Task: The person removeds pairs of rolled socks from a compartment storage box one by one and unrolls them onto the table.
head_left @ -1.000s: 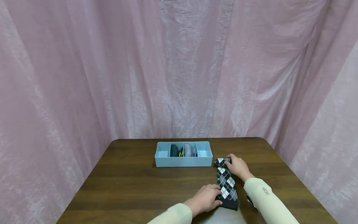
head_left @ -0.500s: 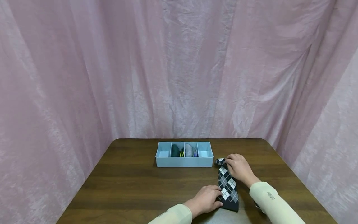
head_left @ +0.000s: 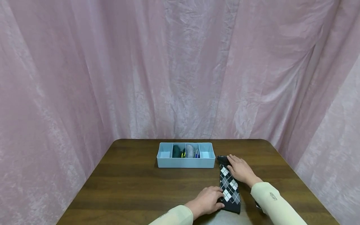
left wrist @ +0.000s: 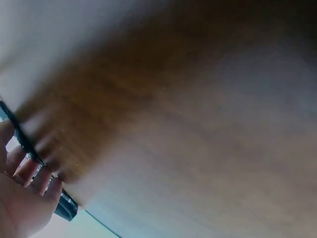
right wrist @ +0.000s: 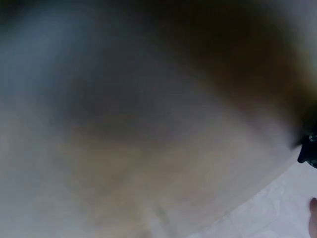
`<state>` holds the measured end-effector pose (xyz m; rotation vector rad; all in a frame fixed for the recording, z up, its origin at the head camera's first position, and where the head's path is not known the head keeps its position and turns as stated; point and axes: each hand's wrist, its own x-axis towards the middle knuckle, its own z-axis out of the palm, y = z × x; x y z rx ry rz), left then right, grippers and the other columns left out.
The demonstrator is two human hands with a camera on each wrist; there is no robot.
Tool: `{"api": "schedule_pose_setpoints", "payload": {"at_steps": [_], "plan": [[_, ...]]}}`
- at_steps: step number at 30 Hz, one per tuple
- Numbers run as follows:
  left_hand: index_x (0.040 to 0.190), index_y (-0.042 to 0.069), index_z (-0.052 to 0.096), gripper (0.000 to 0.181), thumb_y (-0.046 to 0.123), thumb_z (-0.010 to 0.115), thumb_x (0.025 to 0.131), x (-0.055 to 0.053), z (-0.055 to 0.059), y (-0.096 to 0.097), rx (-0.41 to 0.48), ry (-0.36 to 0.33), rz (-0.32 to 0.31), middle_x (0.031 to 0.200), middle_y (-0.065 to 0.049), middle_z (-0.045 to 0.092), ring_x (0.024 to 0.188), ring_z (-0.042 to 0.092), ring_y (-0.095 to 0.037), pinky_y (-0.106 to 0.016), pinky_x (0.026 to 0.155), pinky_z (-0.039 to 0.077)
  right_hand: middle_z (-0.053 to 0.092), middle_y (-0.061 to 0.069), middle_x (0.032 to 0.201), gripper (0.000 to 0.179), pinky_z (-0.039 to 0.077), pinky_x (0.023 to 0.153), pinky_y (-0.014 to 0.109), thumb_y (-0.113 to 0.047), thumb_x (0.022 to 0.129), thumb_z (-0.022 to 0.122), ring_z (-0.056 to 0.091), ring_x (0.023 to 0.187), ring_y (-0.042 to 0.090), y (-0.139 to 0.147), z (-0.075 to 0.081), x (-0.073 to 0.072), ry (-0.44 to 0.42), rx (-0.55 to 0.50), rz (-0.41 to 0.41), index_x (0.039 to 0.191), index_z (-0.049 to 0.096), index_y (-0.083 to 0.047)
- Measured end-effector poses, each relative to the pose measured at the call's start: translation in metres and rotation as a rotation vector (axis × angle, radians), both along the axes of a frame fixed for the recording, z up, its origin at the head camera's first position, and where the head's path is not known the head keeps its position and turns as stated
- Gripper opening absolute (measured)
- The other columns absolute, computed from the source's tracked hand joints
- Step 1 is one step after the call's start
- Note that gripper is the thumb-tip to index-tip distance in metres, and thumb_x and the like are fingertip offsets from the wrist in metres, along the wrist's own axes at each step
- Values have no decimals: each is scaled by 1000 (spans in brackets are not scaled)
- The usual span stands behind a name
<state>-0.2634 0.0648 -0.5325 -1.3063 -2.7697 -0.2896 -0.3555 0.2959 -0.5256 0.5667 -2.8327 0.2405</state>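
Observation:
An argyle sock [head_left: 230, 185] in black, grey and white lies lengthwise on the right part of the table, its black cuff end toward me. Fingers of my left hand [head_left: 206, 200] rest on its near left edge, thumb by the cuff. At the far end, my right hand [head_left: 240, 169] lies palm down with extended fingers over the black tip, hiding part of it. In the left wrist view, the fingers [left wrist: 40, 179] lie along the dark sock edge [left wrist: 67, 206]. The right wrist view is mostly blur, with a dark bit of sock [right wrist: 309, 148] at the right edge.
A light blue divided box [head_left: 185, 162] stands at the back of the wooden table [head_left: 126, 187], just left of the sock's far end. Its middle compartments hold a dark green bundle [head_left: 176, 151] and a grey bundle [head_left: 190, 151]. Pink curtains [head_left: 180, 68] hang behind.
The sock's far end, earlier folded over with argyle showing, now shows its black tip. My right hand has shifted slightly and its fingers have straightened over it. The left hand stays put.

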Motion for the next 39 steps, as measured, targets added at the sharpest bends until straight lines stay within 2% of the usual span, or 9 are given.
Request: {"api": "schedule_pose_setpoints", "payload": {"at_steps": [6, 9, 12, 14, 16, 21, 25, 31, 39], "plan": [[117, 18, 73, 32, 37, 71, 91, 1, -1, 0, 5, 11, 4, 126, 5, 63, 114, 58, -9, -27, 90, 48, 60, 20, 128, 36, 42, 101, 55, -14, 94, 64, 56, 118, 38, -1, -1, 3, 166, 17, 86, 126, 65, 2], [118, 18, 72, 32, 37, 71, 91, 2, -1, 1, -2, 4, 10, 127, 5, 62, 116, 57, -9, -27, 90, 48, 60, 21, 127, 36, 43, 99, 55, -15, 96, 62, 56, 117, 39, -3, 0, 2, 106, 49, 102, 127, 63, 4], [120, 19, 72, 33, 37, 71, 92, 1, -1, 1, -13, -18, 10, 128, 6, 62, 118, 56, -9, -28, 92, 47, 50, 27, 140, 44, 37, 104, 58, -17, 100, 56, 47, 130, 43, -5, 1, -1, -8, 48, 60, 138, 53, 6], [120, 19, 72, 34, 37, 70, 92, 1, -2, 2, -18, -35, 7, 129, 6, 61, 119, 55, -8, -28, 94, 47, 43, 29, 146, 48, 33, 107, 60, -18, 101, 55, 40, 135, 45, -4, -1, -3, -33, 29, 31, 141, 48, 8], [121, 19, 71, 34, 37, 70, 92, 1, -2, 2, -17, -47, 4, 129, 6, 61, 119, 55, -8, -28, 94, 47, 43, 28, 146, 48, 33, 107, 60, -17, 100, 56, 41, 135, 44, -3, -2, -4, -4, 8, 22, 141, 49, 7], [120, 18, 72, 33, 36, 71, 92, 0, 0, 1, -10, -51, 6, 129, 6, 61, 119, 55, -8, -28, 94, 47, 61, 20, 129, 34, 44, 100, 54, -12, 95, 63, 57, 119, 38, -2, -2, -6, 120, 45, 96, 126, 65, 2], [120, 19, 72, 33, 37, 70, 93, -1, 2, 0, -14, -48, 6, 130, 6, 61, 120, 55, -8, -27, 95, 46, 60, 21, 131, 36, 44, 100, 53, -11, 96, 60, 56, 121, 38, -5, 1, -10, 50, 70, 118, 128, 62, 4], [122, 19, 71, 34, 38, 69, 93, -1, 2, 0, -33, -65, 0, 131, 8, 60, 122, 53, -6, -26, 97, 45, 46, 29, 144, 44, 37, 105, 58, -11, 99, 54, 44, 132, 45, -12, 4, -22, -63, 68, 64, 138, 50, 9], [121, 20, 72, 34, 39, 69, 93, -1, 4, 0, -43, -42, -4, 131, 9, 60, 120, 53, -5, -24, 94, 45, 45, 30, 144, 45, 34, 106, 61, -14, 100, 52, 42, 134, 45, -17, 5, -35, -171, 71, 21, 139, 49, 9]]}}
